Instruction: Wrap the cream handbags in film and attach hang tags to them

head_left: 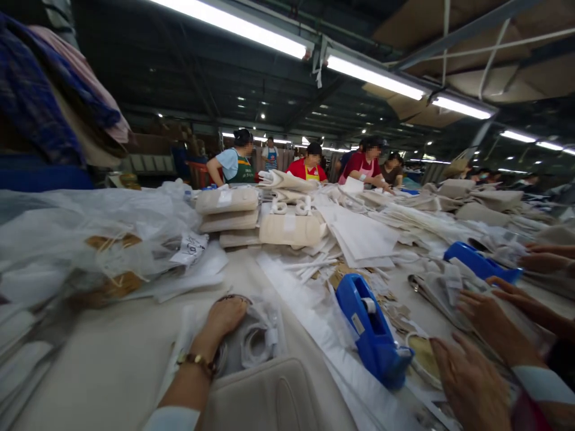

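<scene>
My left hand [223, 317], a gold bracelet on its wrist, reaches forward onto a clear plastic bag [258, 338] that holds a white ring-shaped item. Its fingers curl down over the bag and are mostly hidden. My right hand [471, 383] lies low at the right with its fingers stretched flat, holding nothing. It rests beside a yellowish tape roll [422, 356] and just right of a blue tape dispenser [371, 332]. A beige padded piece [265, 398] lies between my arms.
Other people's hands [494, 317] work close by on the right near a second blue dispenser [476, 262]. Stacked beige bundles [229, 215], white sheets [359, 236] and bagged goods [90, 239] cover the long table. Several workers [309, 164] stand at its far end.
</scene>
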Action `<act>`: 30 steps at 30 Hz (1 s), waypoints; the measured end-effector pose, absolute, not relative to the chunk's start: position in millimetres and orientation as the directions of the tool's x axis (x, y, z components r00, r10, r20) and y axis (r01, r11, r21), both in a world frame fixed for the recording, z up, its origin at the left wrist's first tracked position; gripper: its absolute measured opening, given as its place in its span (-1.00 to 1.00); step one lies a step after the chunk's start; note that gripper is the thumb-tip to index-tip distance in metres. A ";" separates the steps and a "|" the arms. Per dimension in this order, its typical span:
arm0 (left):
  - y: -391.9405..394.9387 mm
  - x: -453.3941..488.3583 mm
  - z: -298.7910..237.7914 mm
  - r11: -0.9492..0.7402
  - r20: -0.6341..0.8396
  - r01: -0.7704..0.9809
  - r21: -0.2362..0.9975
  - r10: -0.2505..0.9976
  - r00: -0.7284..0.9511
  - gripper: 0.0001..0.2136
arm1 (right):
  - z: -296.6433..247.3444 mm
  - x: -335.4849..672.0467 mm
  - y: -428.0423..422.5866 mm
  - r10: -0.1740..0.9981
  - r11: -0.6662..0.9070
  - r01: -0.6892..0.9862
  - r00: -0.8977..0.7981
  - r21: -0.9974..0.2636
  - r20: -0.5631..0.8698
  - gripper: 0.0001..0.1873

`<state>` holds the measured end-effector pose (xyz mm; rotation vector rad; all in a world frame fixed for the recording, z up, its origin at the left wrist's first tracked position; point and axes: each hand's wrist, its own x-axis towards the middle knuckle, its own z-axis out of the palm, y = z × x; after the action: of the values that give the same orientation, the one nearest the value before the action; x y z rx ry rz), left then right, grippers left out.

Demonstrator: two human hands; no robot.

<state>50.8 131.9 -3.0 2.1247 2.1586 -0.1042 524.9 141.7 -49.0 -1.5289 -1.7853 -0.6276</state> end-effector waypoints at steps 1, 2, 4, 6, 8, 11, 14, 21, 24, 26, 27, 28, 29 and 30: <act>131.6 51.7 -2.5 0.019 -0.123 1.000 0.024 0.992 -0.016 -0.63 | -36.6 507.4 139.5 0.579 0.266 0.963 -0.120 -0.048 0.806 -0.55; 131.3 52.4 -2.3 0.019 -0.119 1.000 0.020 0.993 -0.016 -0.63 | -24.8 486.4 136.6 0.492 0.385 0.923 -0.204 -0.002 0.846 -0.58; 130.9 52.9 -2.7 0.015 -0.111 1.000 0.014 0.994 -0.013 -0.63 | -7.5 438.8 131.9 0.462 0.564 0.825 -0.317 0.001 0.828 -0.68; 130.7 52.7 -3.3 0.005 -0.105 1.000 0.011 0.994 -0.004 -0.63 | -1.6 392.0 133.9 0.525 0.623 0.781 -0.371 -0.050 0.766 -0.61; 130.6 52.2 -4.1 -0.001 -0.096 1.000 0.010 0.995 0.002 -0.63 | -3.6 353.0 145.0 0.591 0.633 0.772 -0.433 -0.058 0.681 -0.64; 131.0 51.2 -6.4 0.004 -0.073 1.000 0.013 0.997 -0.003 -0.63 | -9.0 313.7 174.1 0.781 0.526 0.848 -0.454 -0.060 0.428 -0.88; 132.0 50.2 -10.7 0.023 -0.054 0.999 0.024 0.998 -0.022 -0.64 | -9.9 292.6 204.6 0.868 0.437 0.898 -0.407 -0.049 0.283 -0.56; 133.3 50.2 -14.2 0.047 -0.048 0.997 0.065 0.998 -0.044 -0.65 | 5.0 275.1 227.6 0.921 0.379 0.923 -0.370 -0.065 0.126 -0.91; 133.1 50.9 -11.9 0.044 -0.071 0.997 0.070 0.997 -0.039 -0.64 | 17.5 268.3 215.1 0.910 0.410 0.906 -0.399 -0.103 0.113 -0.84; 133.0 51.2 -10.7 0.044 -0.079 0.996 0.075 0.996 -0.038 -0.63 | 22.9 263.3 204.3 0.910 0.414 0.901 -0.404 -0.133 0.095 -0.80; 132.9 51.3 -10.1 0.046 -0.080 0.996 0.076 0.996 -0.039 -0.62 | 23.8 261.2 199.2 0.912 0.411 0.899 -0.403 -0.150 0.082 -0.80; 132.8 51.5 -9.6 0.048 -0.081 0.996 0.078 0.996 -0.042 -0.62 | 23.4 259.5 194.8 0.914 0.406 0.898 -0.401 -0.171 0.066 -0.79; 132.7 51.6 -9.1 0.051 -0.081 0.996 0.080 0.996 -0.045 -0.61 | 21.7 258.3 191.2 0.916 0.400 0.895 -0.399 -0.197 0.049 -0.79; 132.6 51.8 -8.6 0.055 -0.080 0.995 0.081 0.996 -0.049 -0.61 | 18.9 257.6 188.8 0.917 0.393 0.892 -0.397 -0.225 0.030 -0.78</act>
<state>51.8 132.6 -8.6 2.0846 2.1963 0.0054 257.6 188.8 18.9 -1.6327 -2.4942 0.2590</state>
